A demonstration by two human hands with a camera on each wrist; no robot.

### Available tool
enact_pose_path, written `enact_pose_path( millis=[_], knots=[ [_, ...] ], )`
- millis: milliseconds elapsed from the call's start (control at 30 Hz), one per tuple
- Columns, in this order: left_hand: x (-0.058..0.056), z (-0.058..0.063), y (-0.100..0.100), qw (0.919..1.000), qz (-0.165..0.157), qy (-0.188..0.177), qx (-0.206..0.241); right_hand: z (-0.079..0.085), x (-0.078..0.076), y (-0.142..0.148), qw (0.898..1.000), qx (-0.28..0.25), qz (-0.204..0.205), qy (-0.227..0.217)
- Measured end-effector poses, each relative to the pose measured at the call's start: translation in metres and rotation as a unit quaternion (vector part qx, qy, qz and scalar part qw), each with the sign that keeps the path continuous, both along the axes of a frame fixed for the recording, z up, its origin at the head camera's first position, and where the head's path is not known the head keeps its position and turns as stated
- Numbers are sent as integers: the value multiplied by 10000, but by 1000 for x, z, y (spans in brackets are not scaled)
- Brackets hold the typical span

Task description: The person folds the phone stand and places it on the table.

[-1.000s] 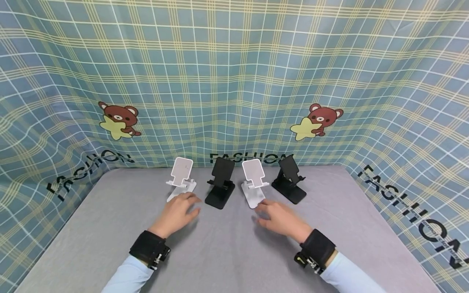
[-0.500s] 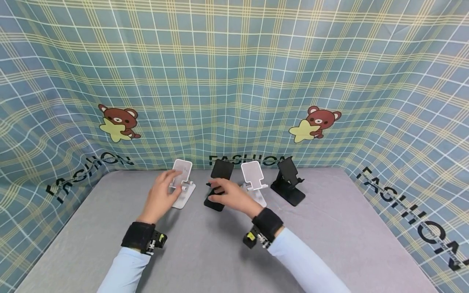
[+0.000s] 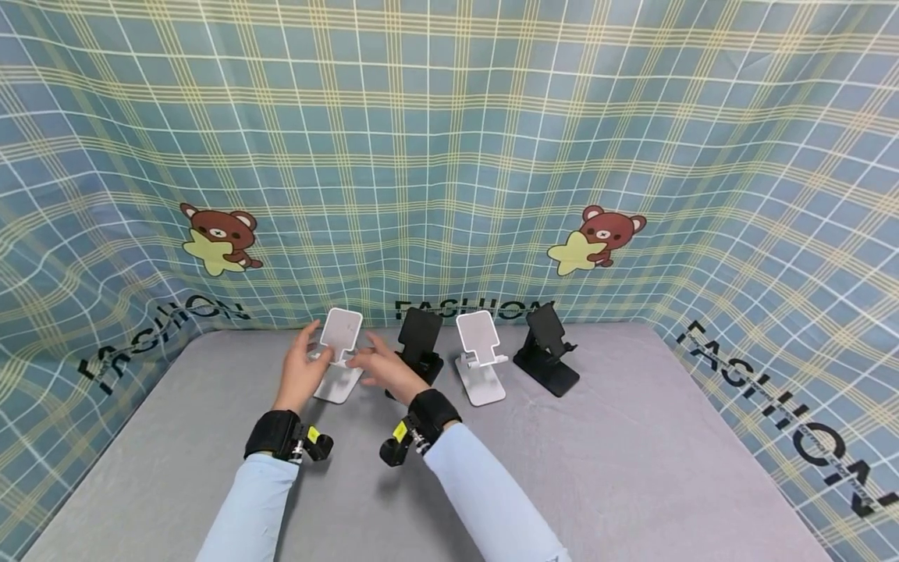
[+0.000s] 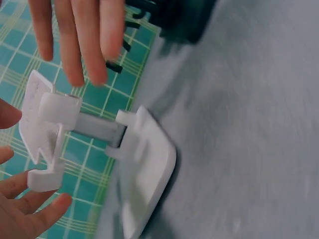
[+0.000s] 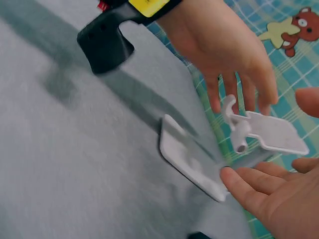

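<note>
A white phone stand (image 3: 342,329) stands on the grey cloth at the far left of a row. My left hand (image 3: 300,376) is at its left side, fingers spread and thumb towards the hinge. On the other side my right hand (image 3: 393,371) reaches across, fingers relaxed, partly hiding a black phone stand (image 3: 420,329). In the left wrist view the white stand (image 4: 147,169) shows its tilted plate and arm between both hands. From the right wrist, the right hand's fingers (image 5: 259,181) lie close by the stand's arm and the left hand (image 5: 224,45) is behind its plate.
Further right stand another white phone stand (image 3: 481,382) and a black phone stand (image 3: 551,375). A checked curtain (image 3: 449,156) with bear prints closes the back and sides of the grey cloth-covered table (image 3: 632,468).
My right hand has swept left, from before the right white stand, past the black one, to the left white stand. My left hand has moved forward and left to that stand's side.
</note>
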State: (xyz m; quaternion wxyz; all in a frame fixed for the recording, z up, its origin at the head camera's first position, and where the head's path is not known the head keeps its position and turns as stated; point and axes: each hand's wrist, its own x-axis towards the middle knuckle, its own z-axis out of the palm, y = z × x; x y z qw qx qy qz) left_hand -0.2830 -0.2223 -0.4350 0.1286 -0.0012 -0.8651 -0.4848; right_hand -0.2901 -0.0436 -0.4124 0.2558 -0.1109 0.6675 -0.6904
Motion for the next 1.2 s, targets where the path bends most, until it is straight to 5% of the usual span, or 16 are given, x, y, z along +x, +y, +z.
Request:
enact_pose_path(
  millis=[267, 467, 633, 933, 1200],
  knots=[
    [-10, -8, 7, 9975, -189, -253, 640, -3, -10, -16, 9919, -971, -421, -703],
    [-13, -8, 12, 9965, -74, -74, 833, -3, -11, -19, 9859, -1387, -436, -825],
    [-15, -4, 12, 9943, -52, -336, 1012, -4, -12, -18, 9799, -1683, -483, -958],
    [-12, 2, 16, 9917, 404, -452, 1138, -4, -12, -13, 9830, -1585, -564, -733],
    [0, 24, 27, 9836, 348, -228, 1756, 8, -8, -5, 9908, -1058, -835, 127]
  ],
)
